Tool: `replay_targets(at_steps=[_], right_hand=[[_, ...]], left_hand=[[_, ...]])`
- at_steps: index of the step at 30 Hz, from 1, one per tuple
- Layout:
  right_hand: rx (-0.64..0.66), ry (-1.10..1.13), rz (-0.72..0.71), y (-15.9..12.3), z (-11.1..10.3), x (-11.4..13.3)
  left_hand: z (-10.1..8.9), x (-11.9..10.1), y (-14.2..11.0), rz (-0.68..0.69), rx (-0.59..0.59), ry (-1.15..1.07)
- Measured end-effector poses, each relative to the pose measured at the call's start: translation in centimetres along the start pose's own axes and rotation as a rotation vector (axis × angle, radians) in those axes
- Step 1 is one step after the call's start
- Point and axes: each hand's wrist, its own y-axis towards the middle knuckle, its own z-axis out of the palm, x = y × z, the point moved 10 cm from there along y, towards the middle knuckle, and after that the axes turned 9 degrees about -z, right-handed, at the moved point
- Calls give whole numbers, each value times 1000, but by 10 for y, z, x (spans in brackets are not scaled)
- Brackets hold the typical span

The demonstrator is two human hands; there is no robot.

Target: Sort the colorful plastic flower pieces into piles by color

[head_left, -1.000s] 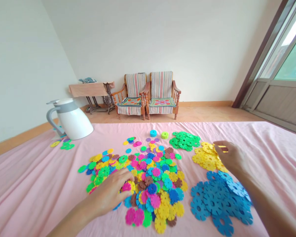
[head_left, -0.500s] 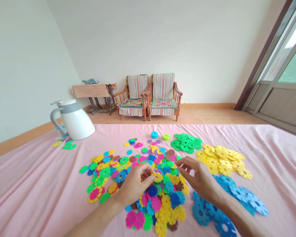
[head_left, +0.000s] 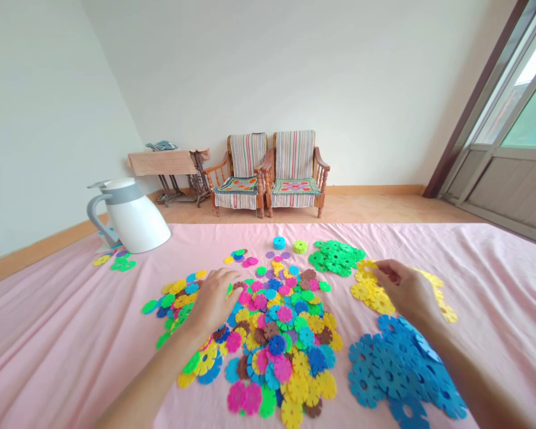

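Room background: 2 striped wooden armchairs [head_left: 293, 156] are standing against a white wall [head_left: 295, 77] on a tan floor [head_left: 361, 208], a draped treadle sewing table [head_left: 170, 162] is standing at their left, and daylight is entering through a glazed door [head_left: 509, 137] at right.

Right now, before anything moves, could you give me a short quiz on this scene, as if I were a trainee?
1. What colour are the discs just under the right hand?
2. True or false: the blue discs lie farther from the person than the green discs.
3. Which hand is at the mixed heap? A: the left hand. B: the right hand.

Key: 1. Yellow, as in the yellow discs. 2. False. 3. A.
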Motion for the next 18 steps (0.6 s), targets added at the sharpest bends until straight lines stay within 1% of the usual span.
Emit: replay_targets(at_steps=[2,3,4,6,7,9,11,15,18], right_hand=[[-103,-88,78,7,-23,-39],[-138,-136,126,8,-33,-55],[-164,-177,164,8,-42,-68],[-195,-233,208,7,-55,-81],[-205,-254,209,7,-60,-82],[-228,-294,186,6,-67,-76],[-231,-319,152,6,-67,-67],[-204,-295,95,7,-50,-57],[-192,-268,40,6,-36,-51]], left_hand=[[3,23,4,-9,24,109],[6,30,5,-12,49,134],[9,35,4,-12,74,147],[13,38,3,-12,106,151],[14,37,2,-12,112,152],[14,33,2,-8,111,156],[12,29,2,-5,109,163],[4,31,4,-33,64,179],[-6,30,5,-46,-4,182]])
